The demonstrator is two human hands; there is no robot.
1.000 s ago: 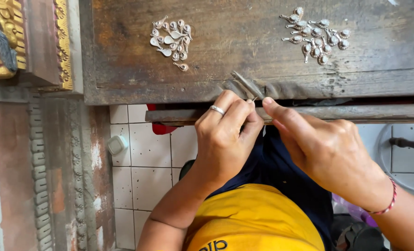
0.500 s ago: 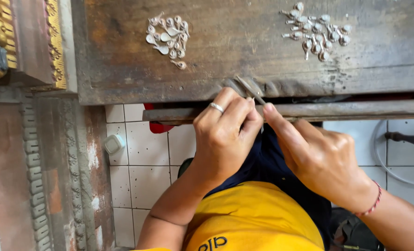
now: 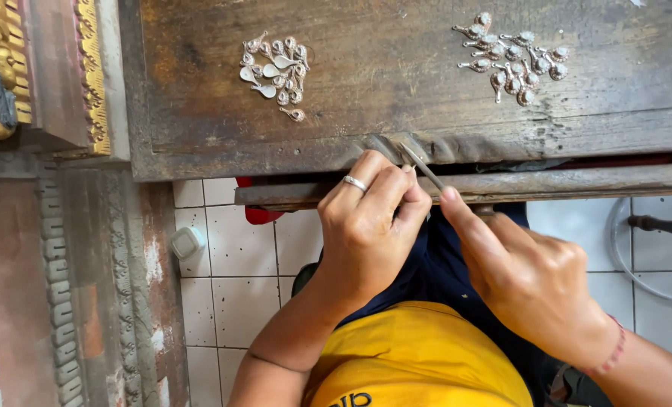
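The left hand point(image 3: 366, 226), a ring on one finger, is curled shut on something small at the bench point(image 3: 396, 113) edge, too hidden to name, while the right hand point(image 3: 528, 275) pinches a thin metal file point(image 3: 420, 162), forefinger stretched along it, its tip against the left fingers. On the bench beyond lie two piles of small silver pieces, a left pile point(image 3: 276, 71) and a right pile point(image 3: 513, 60), both well apart from the hands. A wooden rail point(image 3: 577, 181) runs just under the bench edge at the hands, tiled floor point(image 3: 230, 256) lies open below to the left, and a carved post point(image 3: 79, 286) stands farther left.
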